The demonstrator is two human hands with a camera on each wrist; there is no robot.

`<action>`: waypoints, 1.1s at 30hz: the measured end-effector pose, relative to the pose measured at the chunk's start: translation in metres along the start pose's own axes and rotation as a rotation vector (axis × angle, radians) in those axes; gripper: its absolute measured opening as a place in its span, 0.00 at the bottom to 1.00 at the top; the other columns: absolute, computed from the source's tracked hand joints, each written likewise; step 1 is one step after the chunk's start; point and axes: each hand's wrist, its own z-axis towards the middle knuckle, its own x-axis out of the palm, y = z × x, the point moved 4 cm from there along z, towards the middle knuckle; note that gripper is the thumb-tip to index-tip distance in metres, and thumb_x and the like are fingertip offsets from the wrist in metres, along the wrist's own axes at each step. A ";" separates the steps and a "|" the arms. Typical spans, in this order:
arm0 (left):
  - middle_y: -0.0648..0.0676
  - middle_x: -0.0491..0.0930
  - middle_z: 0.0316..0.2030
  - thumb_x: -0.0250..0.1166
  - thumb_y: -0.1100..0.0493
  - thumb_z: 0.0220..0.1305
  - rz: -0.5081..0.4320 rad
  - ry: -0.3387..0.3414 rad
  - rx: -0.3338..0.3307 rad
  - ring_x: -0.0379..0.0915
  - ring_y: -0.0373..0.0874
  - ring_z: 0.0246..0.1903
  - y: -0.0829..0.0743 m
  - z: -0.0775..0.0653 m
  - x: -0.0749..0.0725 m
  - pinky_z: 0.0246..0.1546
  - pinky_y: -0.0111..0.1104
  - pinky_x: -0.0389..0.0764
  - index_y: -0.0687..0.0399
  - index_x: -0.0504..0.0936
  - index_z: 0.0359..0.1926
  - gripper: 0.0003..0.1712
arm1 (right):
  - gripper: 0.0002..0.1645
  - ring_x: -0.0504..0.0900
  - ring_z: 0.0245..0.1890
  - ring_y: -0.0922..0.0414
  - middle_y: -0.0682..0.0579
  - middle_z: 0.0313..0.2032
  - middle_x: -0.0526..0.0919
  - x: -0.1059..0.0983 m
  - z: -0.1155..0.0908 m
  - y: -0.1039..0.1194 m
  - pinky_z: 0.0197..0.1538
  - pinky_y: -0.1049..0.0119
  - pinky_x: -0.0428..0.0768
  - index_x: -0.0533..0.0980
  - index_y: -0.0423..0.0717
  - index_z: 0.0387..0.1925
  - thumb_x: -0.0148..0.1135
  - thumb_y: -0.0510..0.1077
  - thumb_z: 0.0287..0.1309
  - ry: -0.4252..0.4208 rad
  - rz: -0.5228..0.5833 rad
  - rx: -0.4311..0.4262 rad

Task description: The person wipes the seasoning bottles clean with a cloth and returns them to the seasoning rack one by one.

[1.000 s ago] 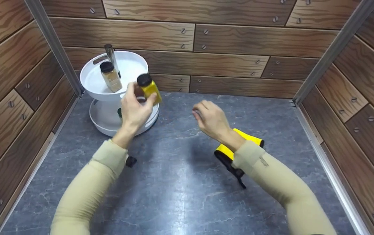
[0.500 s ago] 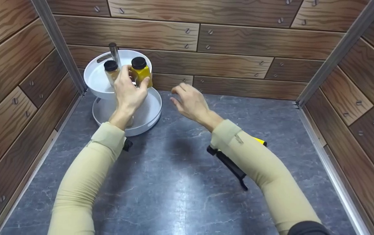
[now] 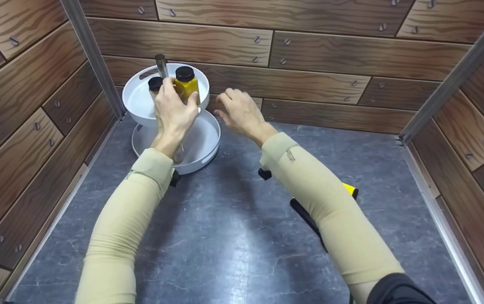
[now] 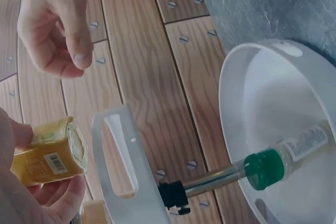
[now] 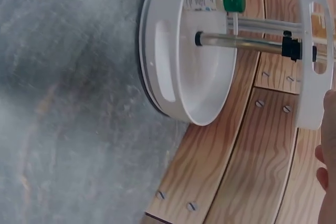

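Observation:
My left hand [image 3: 174, 107] pinches a yellow spice jar [image 3: 188, 86] with a black lid between thumb and fingers. The jar is upright at the front right of the upper tray [image 3: 134, 105] of a white two-tier stand; the left wrist view shows the jar's base [image 4: 79, 148] near the tray's handled rim [image 4: 123, 153]. Partly hidden behind the left hand, a second black-lidded jar [image 3: 155, 83] stands on that tray, beside a metal post [image 3: 161, 64]. My right hand [image 3: 240, 109] holds nothing, fingers loosely bent, just right of the stand.
A green-capped bottle [image 5: 234, 1] stands in the lower tray [image 5: 181, 93]. On the grey marbled surface [image 3: 208, 236], a yellow item [image 3: 349, 190] and a black bar [image 3: 305, 215] lie partly under the right forearm. Wood-patterned walls [image 3: 318, 59] enclose the back and sides.
My left hand has carried the yellow spice jar back to the upper tray, bringing it from tilted to upright. My right hand has moved left and farther away, toward the stand.

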 end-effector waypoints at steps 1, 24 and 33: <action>0.66 0.88 0.59 0.77 0.53 0.69 0.011 -0.001 -0.004 0.87 0.63 0.60 0.001 0.000 0.000 0.67 0.50 0.85 0.63 0.78 0.66 0.32 | 0.20 0.86 0.57 0.41 0.44 0.54 0.87 0.001 0.005 0.000 0.64 0.47 0.84 0.82 0.44 0.61 0.67 0.53 0.80 0.003 -0.006 -0.008; 0.67 0.88 0.58 0.77 0.53 0.69 0.046 -0.028 -0.012 0.87 0.66 0.60 0.009 0.003 0.011 0.66 0.54 0.84 0.64 0.78 0.66 0.31 | 0.17 0.85 0.52 0.39 0.41 0.50 0.85 0.028 0.044 0.004 0.59 0.44 0.83 0.80 0.43 0.62 0.63 0.46 0.80 -0.003 0.028 -0.091; 0.67 0.87 0.61 0.76 0.53 0.70 0.055 -0.023 -0.019 0.85 0.66 0.62 0.012 0.006 0.009 0.68 0.54 0.83 0.64 0.77 0.68 0.33 | 0.16 0.83 0.51 0.40 0.41 0.48 0.83 0.033 0.044 0.011 0.57 0.47 0.83 0.79 0.44 0.59 0.62 0.49 0.81 -0.003 0.036 -0.129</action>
